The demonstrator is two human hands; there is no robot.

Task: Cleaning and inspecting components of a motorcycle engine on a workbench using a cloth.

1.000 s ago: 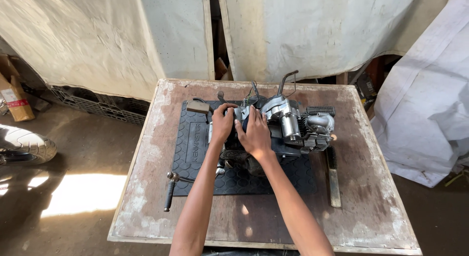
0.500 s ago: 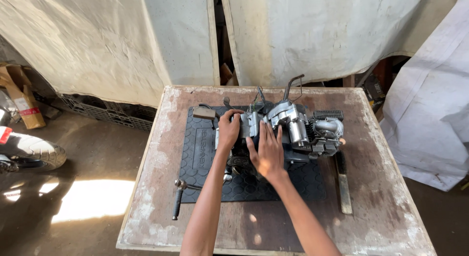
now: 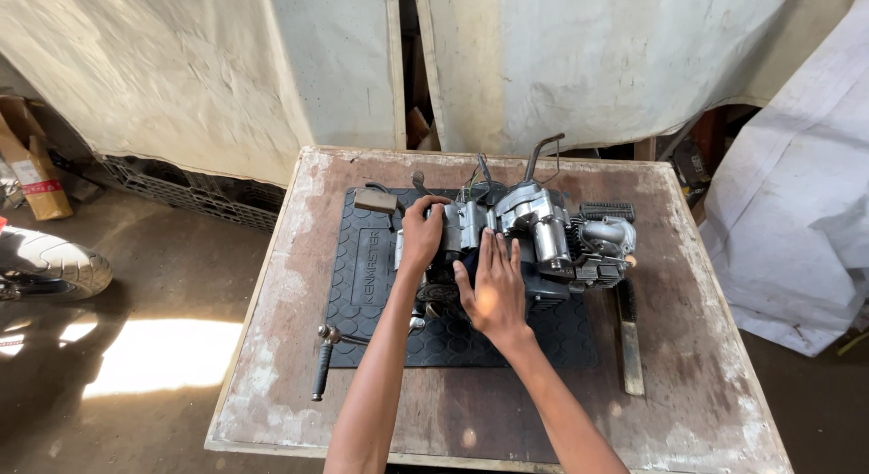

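Note:
A small motorcycle engine (image 3: pixel 552 234) of grey metal lies on a black rubber mat (image 3: pixel 362 284) on a worn wooden table (image 3: pixel 706 383). My left hand (image 3: pixel 421 234) grips the engine's left end, fingers curled over its casing. Flat against the engine's near side rests my right hand (image 3: pixel 493 288), fingers spread and pointing away from me. A bent lever and some wires stick up from the engine's top.
A long-handled wrench (image 3: pixel 324 365) lies at the mat's near left corner. A flat metal bar (image 3: pixel 631 343) lies to the right of the mat. Pale cloth sheets (image 3: pixel 588 57) hang behind the table. A tyre (image 3: pixel 50 261) and a cardboard box (image 3: pixel 32 166) sit on the floor at left.
My right hand has slid from the top of the engine down to its near side. The left hand stays at the left end. The view has shifted closer.

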